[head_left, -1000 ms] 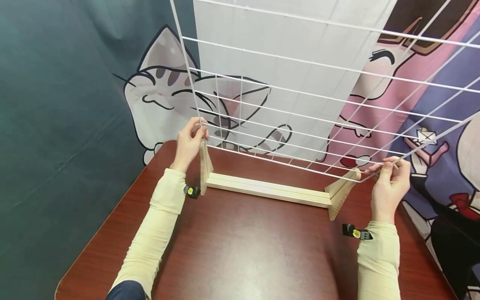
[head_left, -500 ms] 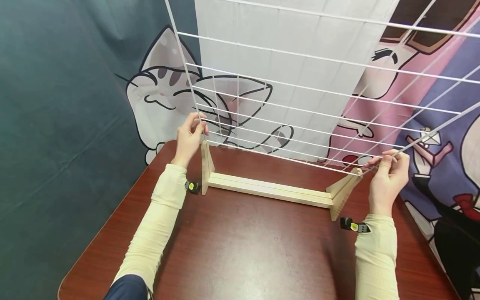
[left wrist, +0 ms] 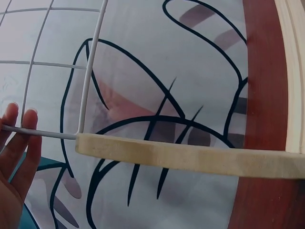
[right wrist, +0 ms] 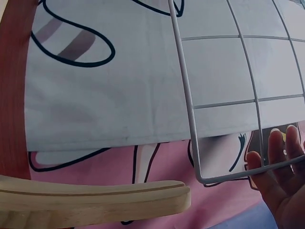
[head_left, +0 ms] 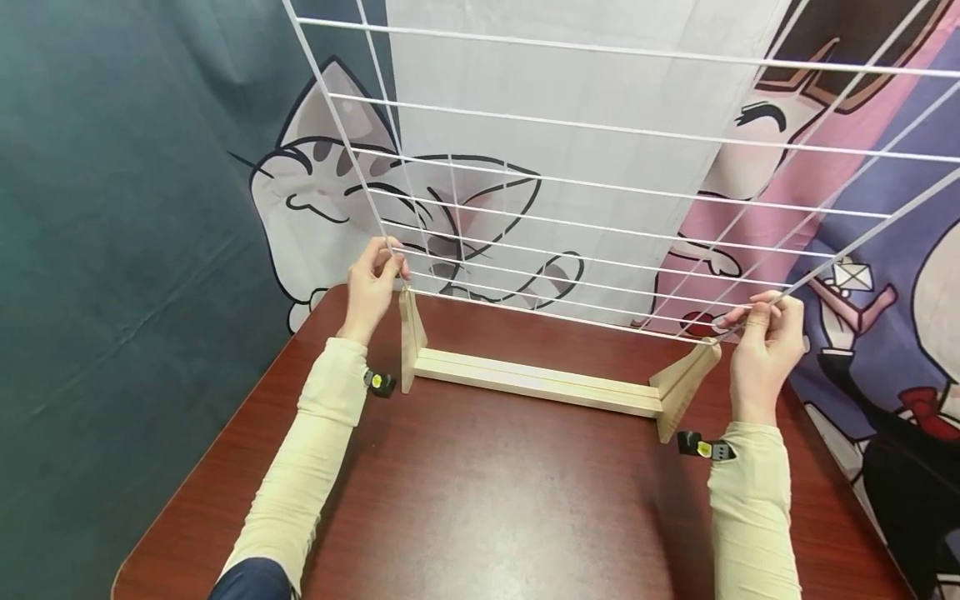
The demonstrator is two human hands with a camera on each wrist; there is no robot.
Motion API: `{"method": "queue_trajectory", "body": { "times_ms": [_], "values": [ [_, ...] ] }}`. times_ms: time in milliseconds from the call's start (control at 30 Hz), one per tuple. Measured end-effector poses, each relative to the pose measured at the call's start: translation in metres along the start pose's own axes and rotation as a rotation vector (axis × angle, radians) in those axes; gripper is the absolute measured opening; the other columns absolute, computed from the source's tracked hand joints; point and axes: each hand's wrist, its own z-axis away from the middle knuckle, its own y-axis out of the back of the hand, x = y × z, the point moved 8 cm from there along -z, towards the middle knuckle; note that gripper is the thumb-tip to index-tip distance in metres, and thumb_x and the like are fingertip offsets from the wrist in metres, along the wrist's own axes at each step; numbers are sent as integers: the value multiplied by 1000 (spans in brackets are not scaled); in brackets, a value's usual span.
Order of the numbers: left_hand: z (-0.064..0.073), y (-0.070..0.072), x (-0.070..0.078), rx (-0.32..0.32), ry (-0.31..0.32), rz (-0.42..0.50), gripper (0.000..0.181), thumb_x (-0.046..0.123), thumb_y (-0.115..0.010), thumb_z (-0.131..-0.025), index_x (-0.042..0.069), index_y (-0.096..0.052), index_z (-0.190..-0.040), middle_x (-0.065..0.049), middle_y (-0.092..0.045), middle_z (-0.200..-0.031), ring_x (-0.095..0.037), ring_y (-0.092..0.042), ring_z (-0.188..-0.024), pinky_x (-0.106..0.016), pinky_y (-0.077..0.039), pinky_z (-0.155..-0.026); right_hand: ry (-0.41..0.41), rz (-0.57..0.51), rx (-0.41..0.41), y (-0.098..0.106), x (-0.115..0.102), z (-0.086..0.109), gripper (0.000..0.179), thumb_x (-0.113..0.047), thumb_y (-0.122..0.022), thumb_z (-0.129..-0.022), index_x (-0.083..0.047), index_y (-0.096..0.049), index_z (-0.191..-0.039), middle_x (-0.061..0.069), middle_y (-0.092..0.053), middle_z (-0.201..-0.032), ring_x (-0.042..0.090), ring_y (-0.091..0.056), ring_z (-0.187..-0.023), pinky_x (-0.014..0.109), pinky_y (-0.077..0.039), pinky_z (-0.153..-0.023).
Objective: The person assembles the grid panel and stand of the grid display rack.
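Note:
A white wire grid panel (head_left: pixel 330 93) leans up and away over a pale wooden stand, its top running out of the head view. My left hand (head_left: pixel 370 292) pinches its left edge wire between thumb and fingers, just above the left upright (head_left: pixel 410 337). On the other side my right hand (head_left: pixel 768 354) pinches the right edge wire beside the right upright (head_left: pixel 686 387). In the left wrist view the panel's corner sits right at the tip of the wooden upright (left wrist: pixel 190 155). The right wrist view has the other corner close past the upright's rounded end (right wrist: pixel 176 200).
A grooved wooden crossbar (head_left: pixel 532 383) joins the two uprights on the reddish-brown table (head_left: pixel 480 492). Behind the table hangs a cloth with cartoon cats (head_left: pixel 322 225), and a dark green curtain (head_left: pixel 127 250) is at left. A small camera is strapped to each wrist.
The panel's lower right corner has risen and shifted left to the right upright's top, with my right hand moving up and left. The left edge wire now slants further left. The stand stays put.

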Motion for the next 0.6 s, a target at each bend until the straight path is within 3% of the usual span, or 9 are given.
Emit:
{"method": "queue_trajectory", "body": {
  "times_ms": [200, 367, 600],
  "values": [
    [0, -6, -7, -24, 19, 25, 17, -4, -57, -93, -13, -55, -107, -7, -60, -66, -9, -61, -63, -20, -50, -66, -2, 56, -13, 5, -5, -4, 5, -11, -55, -96, -12, -59, -92, 1, -62, -63, 9, -62, -55, 16, -50, -54],
    [-2, 0, -8, 1, 19, 37, 16, -4, -57, -93, -12, -56, -107, -6, -61, -66, -8, -62, -62, -23, -52, -68, 64, 234, -50, -3, -9, -6, 8, -15, -54, -97, -20, -57, -92, -9, -62, -63, 2, -61, -56, 15, -50, -59],
    [0, 17, -5, 36, 8, 15, 14, -4, -56, -93, -9, -57, -106, -6, -61, -65, -11, -62, -62, -19, -49, -69, 82, 244, -96, -19, 2, -4, 15, -12, -52, -98, -25, -55, -90, -9, -60, -61, 2, -60, -53, 16, -51, -57]
  ]
}}
